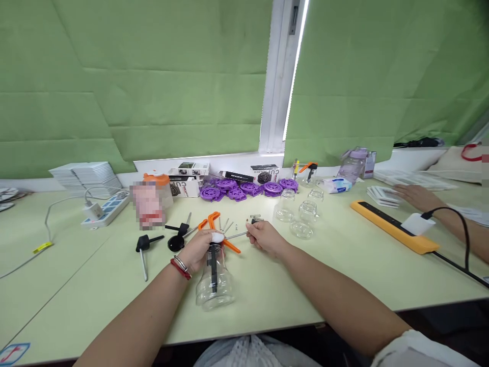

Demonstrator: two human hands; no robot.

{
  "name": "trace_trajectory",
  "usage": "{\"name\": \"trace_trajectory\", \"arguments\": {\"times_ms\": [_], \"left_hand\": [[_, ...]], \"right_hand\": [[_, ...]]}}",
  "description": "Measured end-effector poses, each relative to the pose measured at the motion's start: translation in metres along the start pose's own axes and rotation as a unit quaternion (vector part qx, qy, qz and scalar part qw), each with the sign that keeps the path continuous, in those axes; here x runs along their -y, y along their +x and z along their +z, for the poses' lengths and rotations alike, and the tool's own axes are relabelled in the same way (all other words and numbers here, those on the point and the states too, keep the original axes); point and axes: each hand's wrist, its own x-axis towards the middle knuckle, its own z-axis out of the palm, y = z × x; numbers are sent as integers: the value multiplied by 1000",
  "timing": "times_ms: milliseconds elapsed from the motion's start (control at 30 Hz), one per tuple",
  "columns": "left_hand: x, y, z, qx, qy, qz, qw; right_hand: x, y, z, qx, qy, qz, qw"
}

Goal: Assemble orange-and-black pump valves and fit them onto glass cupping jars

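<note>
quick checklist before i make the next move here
1. Left fingers holding the clear bottle near its top: ok
2. Right fingers gripping the thin metal rod: ok
3. Rod's left end properly seated: cannot tell, too small
4. Spring in sight: ok, just beyond the right fingers
5. Co-worker's hand away from the bottle: ok, far to the right

Green blinds (183,76) hang behind — a white-and-blue packet (334,185) near a purple bottle (352,167), a yellow power strip (386,226) nearer.
</note>
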Motion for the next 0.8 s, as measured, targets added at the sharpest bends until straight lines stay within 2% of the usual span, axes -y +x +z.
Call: {"name": "trace_trajectory", "arguments": {"times_ms": [133,267,400,567,700,800], "left_hand": [[2,2,-3,4,3,-5,1000],[2,3,-3,2,-7,-2,1000],[1,3,-4,5,-7,-5,1000],[0,2,-3,11,2,-2,1000],[-2,0,-2,6,-1,-4,1000],[-4,-1,0,-3,-1,-1,1000]], "right_hand": [[2,-2,-1,8,36,-26,999],[4,-4,-2,14,14,12,1000],[3,-2,-3,21,37,-16,999],[2,0,-4,16,40,14,999],[1,-1,-5,33,69,-30,997],[2,-2,-4,30,58,6,998]]}}
